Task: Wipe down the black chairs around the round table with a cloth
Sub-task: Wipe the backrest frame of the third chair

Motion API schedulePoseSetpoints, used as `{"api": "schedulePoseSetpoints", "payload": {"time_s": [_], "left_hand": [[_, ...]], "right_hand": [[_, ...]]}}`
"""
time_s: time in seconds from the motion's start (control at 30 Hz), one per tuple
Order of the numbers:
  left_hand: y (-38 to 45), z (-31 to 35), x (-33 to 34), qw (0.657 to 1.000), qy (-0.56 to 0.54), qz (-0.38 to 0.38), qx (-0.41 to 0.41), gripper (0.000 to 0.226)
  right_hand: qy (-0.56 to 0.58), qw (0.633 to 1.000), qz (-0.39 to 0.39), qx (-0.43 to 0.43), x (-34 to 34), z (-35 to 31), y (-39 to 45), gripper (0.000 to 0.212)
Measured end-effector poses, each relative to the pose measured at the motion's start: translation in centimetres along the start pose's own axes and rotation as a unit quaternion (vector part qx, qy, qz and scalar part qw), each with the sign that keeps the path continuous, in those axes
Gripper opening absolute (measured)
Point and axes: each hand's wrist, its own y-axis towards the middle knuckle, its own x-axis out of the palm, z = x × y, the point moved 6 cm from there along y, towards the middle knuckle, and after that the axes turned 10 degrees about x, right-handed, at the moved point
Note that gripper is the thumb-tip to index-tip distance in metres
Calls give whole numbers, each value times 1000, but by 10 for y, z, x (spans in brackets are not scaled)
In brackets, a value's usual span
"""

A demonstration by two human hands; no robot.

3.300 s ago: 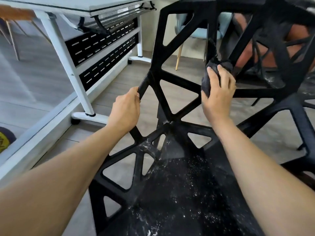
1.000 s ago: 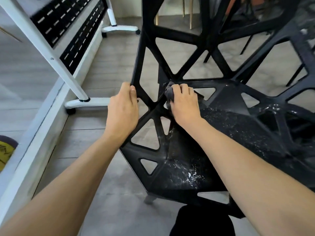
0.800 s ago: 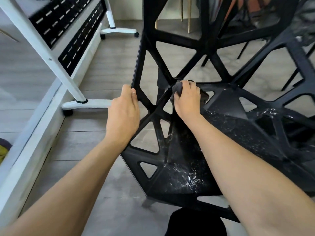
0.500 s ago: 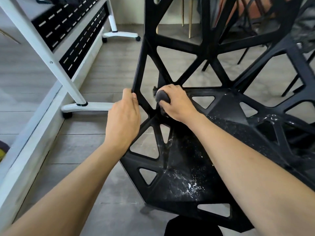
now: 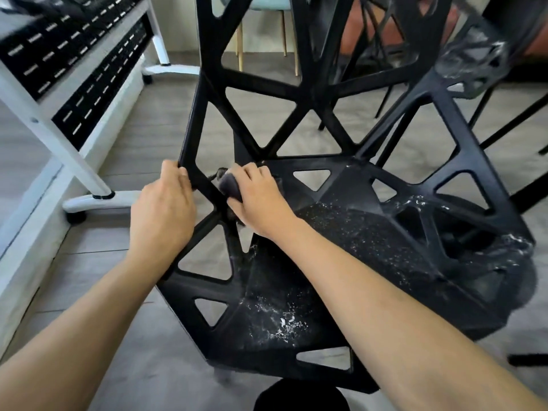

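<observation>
The black chair [image 5: 311, 262] stands directly below the camera, its seat speckled with white residue [image 5: 281, 318]. The left hand [image 5: 161, 216] grips the chair's left frame strut, fingers curled over the bar. Just beside it, the right hand [image 5: 256, 195] holds a dark cloth [image 5: 229, 185] bunched under its curled fingers and presses it where the struts meet at the rear left corner of the seat. Left of the chair stands a white table leg [image 5: 74, 161] on a castered foot. Beyond the backrest, further chairs [image 5: 471, 63] appear, blurred, apparently black.
</observation>
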Motion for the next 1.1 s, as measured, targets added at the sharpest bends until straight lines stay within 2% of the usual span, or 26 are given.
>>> {"api": "schedulePoseSetpoints", "payload": {"time_s": [0.07, 0.13, 0.2, 0.33, 0.4, 0.47, 0.5, 0.6, 0.63, 0.73, 0.8, 0.87, 0.97, 1.03, 1.1], "left_hand": [[0, 0, 0, 1000, 21, 3, 5, 30], [-1, 1, 0, 999, 42, 5, 8, 30], [0, 1, 1, 998, 55, 11, 12, 30], [0, 1, 0, 995, 88, 27, 29, 25], [-1, 10, -8, 985, 160, 53, 47, 19], [1, 37, -5, 970, 215, 58, 99, 56], [4, 55, 4, 965, 219, 51, 138, 65], [23, 101, 70, 949, 210, -39, 230, 55], [31, 104, 94, 948, 211, -78, 224, 51], [48, 88, 152, 946, 226, -175, 151, 60], [47, 77, 170, 948, 229, -184, 119, 62], [44, 75, 178, 951, 223, -169, 128, 62], [44, 77, 176, 952, 223, -148, 149, 60], [44, 77, 177, 951, 230, -133, 162, 58], [44, 77, 178, 950, 229, -126, 169, 58]], "right_hand": [[-114, 993, 21, 4, -6, 18, 9, 46], [-196, 977, 5, 84, -17, 56, 22, 48], [-228, 964, -1, 136, -31, 94, 25, 48], [-272, 947, 8, 170, -54, 136, 18, 48], [-267, 947, 1, 178, -64, 142, 20, 47], [-221, 960, 16, 168, -73, 149, 22, 44], [-179, 970, 27, 161, -75, 152, 18, 47], [-52, 987, 29, 149, -72, 162, 2, 64], [-40, 988, 11, 151, -71, 166, 0, 66], [-76, 987, -49, 134, -68, 174, 0, 67], [-89, 986, -64, 122, -68, 174, 4, 64], [-100, 987, -61, 112, -71, 171, 10, 61], [-6, 993, 18, 116, -101, 158, 23, 58], [71, 984, 137, 90, -142, 143, 37, 56], [61, 961, 269, 15, -183, 121, 59, 56]]}}
